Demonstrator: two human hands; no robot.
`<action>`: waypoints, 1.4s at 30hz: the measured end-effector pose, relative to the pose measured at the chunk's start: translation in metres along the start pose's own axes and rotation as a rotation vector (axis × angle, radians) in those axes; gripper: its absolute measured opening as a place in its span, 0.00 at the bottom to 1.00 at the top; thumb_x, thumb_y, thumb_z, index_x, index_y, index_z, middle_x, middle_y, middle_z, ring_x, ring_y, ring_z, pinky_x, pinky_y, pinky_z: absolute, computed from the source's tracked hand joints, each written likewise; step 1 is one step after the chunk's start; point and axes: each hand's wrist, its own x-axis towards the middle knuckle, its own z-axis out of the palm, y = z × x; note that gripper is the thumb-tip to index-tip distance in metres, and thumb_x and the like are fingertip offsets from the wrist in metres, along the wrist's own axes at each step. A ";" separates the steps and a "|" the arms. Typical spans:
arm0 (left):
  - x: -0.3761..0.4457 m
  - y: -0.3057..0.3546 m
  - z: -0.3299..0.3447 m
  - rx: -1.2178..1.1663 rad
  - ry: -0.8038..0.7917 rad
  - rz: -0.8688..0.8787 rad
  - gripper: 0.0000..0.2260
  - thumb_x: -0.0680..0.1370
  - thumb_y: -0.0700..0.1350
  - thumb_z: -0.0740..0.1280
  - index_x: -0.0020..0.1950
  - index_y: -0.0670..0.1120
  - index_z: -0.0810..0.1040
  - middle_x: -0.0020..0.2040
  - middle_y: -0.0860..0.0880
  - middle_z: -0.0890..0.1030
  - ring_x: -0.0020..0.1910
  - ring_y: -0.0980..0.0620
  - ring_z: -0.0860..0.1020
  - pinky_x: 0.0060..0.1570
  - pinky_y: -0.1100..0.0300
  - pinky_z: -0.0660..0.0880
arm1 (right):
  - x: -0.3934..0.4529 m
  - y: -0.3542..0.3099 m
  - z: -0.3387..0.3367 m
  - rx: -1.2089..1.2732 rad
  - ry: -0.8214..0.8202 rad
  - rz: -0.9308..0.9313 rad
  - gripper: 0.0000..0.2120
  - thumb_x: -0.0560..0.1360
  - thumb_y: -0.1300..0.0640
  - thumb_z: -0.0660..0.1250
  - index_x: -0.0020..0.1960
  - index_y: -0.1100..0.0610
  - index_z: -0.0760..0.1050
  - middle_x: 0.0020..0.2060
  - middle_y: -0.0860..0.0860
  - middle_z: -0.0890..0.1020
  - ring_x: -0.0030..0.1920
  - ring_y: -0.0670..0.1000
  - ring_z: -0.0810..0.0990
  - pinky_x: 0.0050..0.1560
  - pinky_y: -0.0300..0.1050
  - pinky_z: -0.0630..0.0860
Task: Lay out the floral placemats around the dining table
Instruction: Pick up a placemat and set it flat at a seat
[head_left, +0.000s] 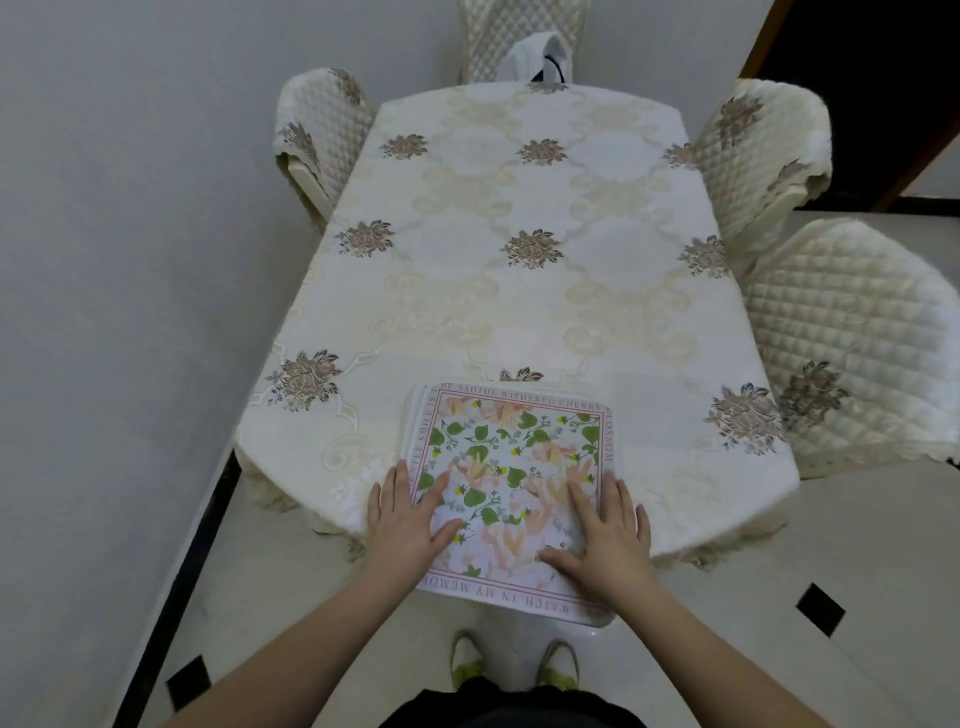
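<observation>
A stack of floral placemats (511, 457) lies at the near edge of the dining table (519, 234), overhanging the edge toward me. The top mat shows green leaves, peach flowers and a red lettered border. Edges of more mats peek out at the stack's left side. My left hand (408, 512) rests flat on the stack's left edge with fingers straight. On the lower right part of the top mat, my right hand (605, 530) lies flat with fingers spread.
A cream tablecloth with embroidered flower bunches covers the table. Quilted chairs stand at far left (317, 135), far end (519, 36), far right (758, 156) and near right (852, 338). A wall runs close along the left. Tiled floor lies at the right.
</observation>
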 end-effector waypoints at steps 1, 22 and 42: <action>0.001 0.001 0.000 -0.009 -0.011 -0.017 0.37 0.71 0.74 0.41 0.79 0.63 0.54 0.81 0.39 0.46 0.80 0.42 0.44 0.75 0.46 0.39 | -0.001 0.001 -0.001 0.025 -0.005 0.011 0.51 0.66 0.21 0.58 0.79 0.39 0.38 0.78 0.55 0.32 0.78 0.56 0.33 0.75 0.57 0.37; -0.003 0.010 -0.060 -0.921 0.054 -0.309 0.27 0.77 0.51 0.71 0.73 0.60 0.64 0.53 0.60 0.80 0.46 0.62 0.82 0.43 0.63 0.77 | 0.001 0.016 -0.055 0.911 0.066 -0.036 0.32 0.78 0.51 0.69 0.76 0.43 0.57 0.60 0.40 0.77 0.50 0.37 0.80 0.44 0.37 0.79; -0.083 0.006 -0.055 -1.105 0.251 -0.343 0.27 0.82 0.42 0.65 0.76 0.63 0.61 0.69 0.52 0.76 0.62 0.49 0.79 0.61 0.42 0.76 | 0.013 -0.003 -0.085 0.911 -0.051 -0.273 0.31 0.80 0.56 0.62 0.75 0.33 0.54 0.63 0.44 0.78 0.53 0.47 0.84 0.48 0.48 0.83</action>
